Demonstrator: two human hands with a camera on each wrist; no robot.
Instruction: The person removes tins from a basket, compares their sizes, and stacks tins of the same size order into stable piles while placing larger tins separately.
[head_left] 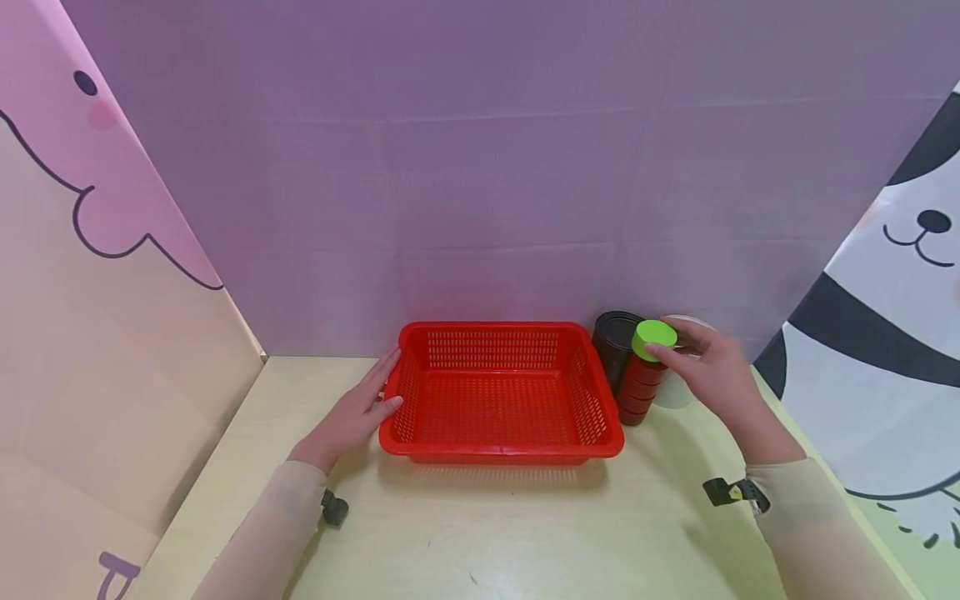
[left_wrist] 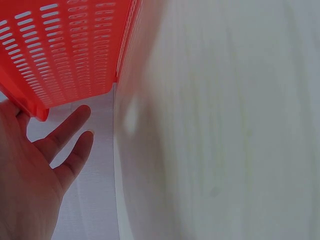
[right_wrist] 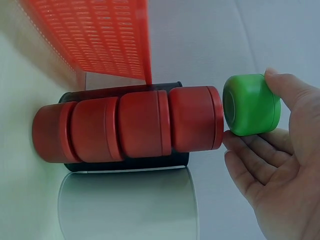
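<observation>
My right hand [head_left: 708, 371] pinches a small green tin [head_left: 654, 340] between thumb and fingers. It is at the top of a column of several stacked red tins [right_wrist: 145, 124]. In the right wrist view the green tin sits at the uppermost red one, slightly tilted; whether they touch I cannot tell. A red plastic basket [head_left: 498, 451] stands just left of the stack. Along its left rim rests my left hand [head_left: 348, 421], thumb over the edge and fingers extended. The left wrist view shows two straight fingers [left_wrist: 70, 131] outside the basket wall; the other fingertips are hidden.
Behind the stack, a black cylindrical container [head_left: 617, 332] stands beside the basket's right side. A white cylindrical container [right_wrist: 130, 205] is to its right, partly covered by my right hand in the head view. A purple backdrop [head_left: 487, 167] rises at the table's back edge.
</observation>
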